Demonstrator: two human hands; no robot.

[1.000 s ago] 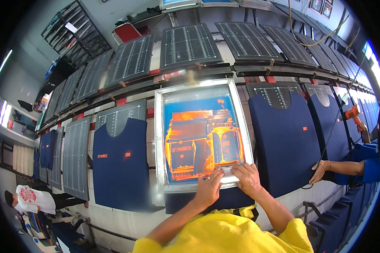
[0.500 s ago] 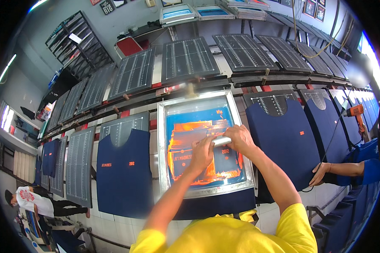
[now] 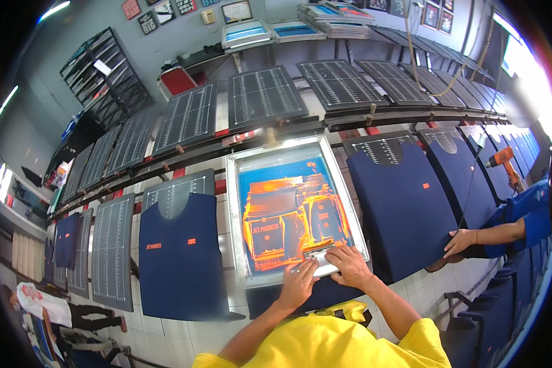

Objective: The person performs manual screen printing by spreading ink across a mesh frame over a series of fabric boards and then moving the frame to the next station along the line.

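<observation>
My left hand (image 3: 300,281) and my right hand (image 3: 348,265) are both closed on a squeegee (image 3: 322,262) with a pale handle. It sits at the near end of a silver-edged printing screen (image 3: 233,211), right of its middle. Bright orange ink (image 3: 270,262) is smeared over the blue mesh, with lettering showing through. The screen lies over a navy shirt panel (image 3: 260,302), of which only the near part shows. To the left, another navy shirt panel (image 3: 178,264) with small orange prints is spread on a dark board.
At right a co-worker's hand (image 3: 457,243) touches a navy panel (image 3: 398,208); their other hand holds an orange heat gun (image 3: 502,157). Dark gridded boards (image 3: 267,95) line the far rail. A shelf rack (image 3: 104,70) and stacked screens (image 3: 334,24) stand behind. Another person (image 3: 46,303) is at lower left.
Both my hands have drawn the squeegee toward me, from the screen's middle to its near end. The orange ink lies differently on the right half. The view has shifted slightly.
</observation>
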